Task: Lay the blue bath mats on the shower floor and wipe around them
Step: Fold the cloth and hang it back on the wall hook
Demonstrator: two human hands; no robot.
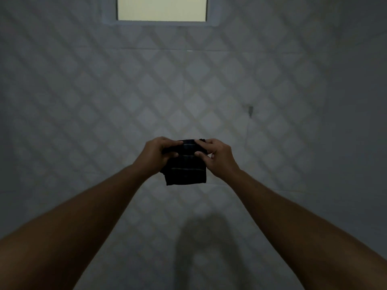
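A small folded dark cloth (185, 174) with thin pale stripes hangs in front of me at the middle of the head view. My left hand (157, 155) pinches its upper left edge and my right hand (217, 156) pinches its upper right edge, both arms stretched forward. The cloth's lower part dangles free below my hands. In this dim light its colour looks almost black. No blue bath mats and no shower floor show in the frame.
A wall of pale diamond-patterned tiles (104, 101) fills the view ahead. A lit window (162, 8) sits high at the top centre. A small hook or fitting (250, 110) sticks out of the wall at right. A dark shadow (201, 243) lies low on the wall.
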